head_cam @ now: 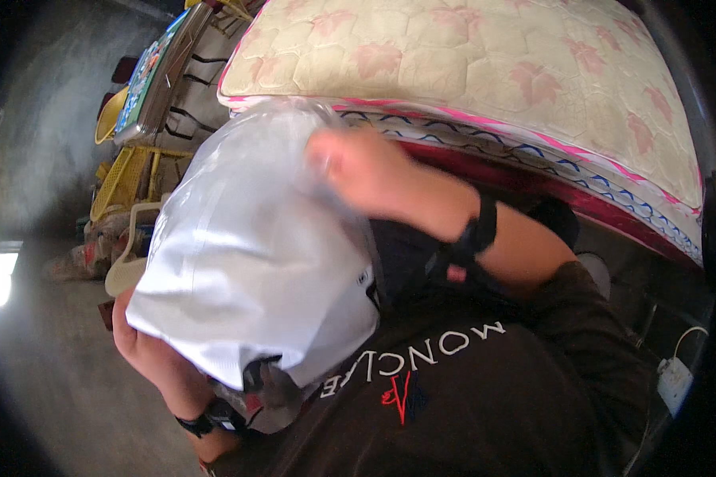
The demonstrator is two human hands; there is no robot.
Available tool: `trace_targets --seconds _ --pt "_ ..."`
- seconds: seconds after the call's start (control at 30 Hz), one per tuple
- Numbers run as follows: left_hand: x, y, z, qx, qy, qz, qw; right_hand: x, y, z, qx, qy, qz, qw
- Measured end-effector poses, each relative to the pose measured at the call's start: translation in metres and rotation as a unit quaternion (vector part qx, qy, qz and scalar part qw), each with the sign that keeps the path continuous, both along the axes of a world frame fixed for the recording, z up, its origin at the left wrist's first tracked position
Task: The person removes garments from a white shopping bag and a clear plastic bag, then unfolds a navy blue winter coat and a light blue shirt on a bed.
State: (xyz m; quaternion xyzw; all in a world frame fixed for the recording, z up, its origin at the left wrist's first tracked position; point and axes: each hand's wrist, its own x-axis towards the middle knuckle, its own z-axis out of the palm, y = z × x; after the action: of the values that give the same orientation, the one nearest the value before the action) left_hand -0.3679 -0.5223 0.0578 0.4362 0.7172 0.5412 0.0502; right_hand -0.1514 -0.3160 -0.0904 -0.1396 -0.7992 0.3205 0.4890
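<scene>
A white folded fabric item (250, 286) with a small dark mark lies inside a clear plastic bag (274, 122), held up before my chest. My left hand (146, 352) holds the bundle at its lower left edge, its fingers mostly hidden behind it. Blurred by motion, my right hand (346, 164) is at the upper right of the bag, fingers curled on the plastic. A dark band is on each wrist. Near my left wrist, a black strap-like part (262, 372) shows under clear plastic at the bundle's bottom edge.
A stack of mattresses (453, 65) with a leaf pattern on top stands just beyond the bundle. At the left are a table with a colourful top (146, 71), yellow chairs (119, 185), a cream plastic chair (125, 274) and bagged items (89, 256). A white power strip (675, 378) lies at the right.
</scene>
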Motion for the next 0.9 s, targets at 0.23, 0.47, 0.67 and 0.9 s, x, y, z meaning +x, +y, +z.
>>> trace_targets --seconds 0.23,0.47,0.67,0.9 --pt "-0.070 0.044 -0.022 -0.009 -0.020 0.023 0.999 0.002 0.019 -0.027 -0.296 -0.087 0.016 0.951" --pt "-0.089 0.075 -0.002 -0.037 0.034 -0.006 0.999 -0.038 -0.044 -0.117 -0.665 -0.001 0.260 0.701" --pt "-0.104 0.094 -0.027 -0.058 0.052 0.006 0.997 -0.012 -0.041 -0.063 -0.422 -0.002 0.039 0.906" --pt "-0.049 0.152 -0.094 -0.148 0.259 -0.004 0.955 0.056 -0.031 -0.009 -0.345 -0.121 -0.033 0.930"
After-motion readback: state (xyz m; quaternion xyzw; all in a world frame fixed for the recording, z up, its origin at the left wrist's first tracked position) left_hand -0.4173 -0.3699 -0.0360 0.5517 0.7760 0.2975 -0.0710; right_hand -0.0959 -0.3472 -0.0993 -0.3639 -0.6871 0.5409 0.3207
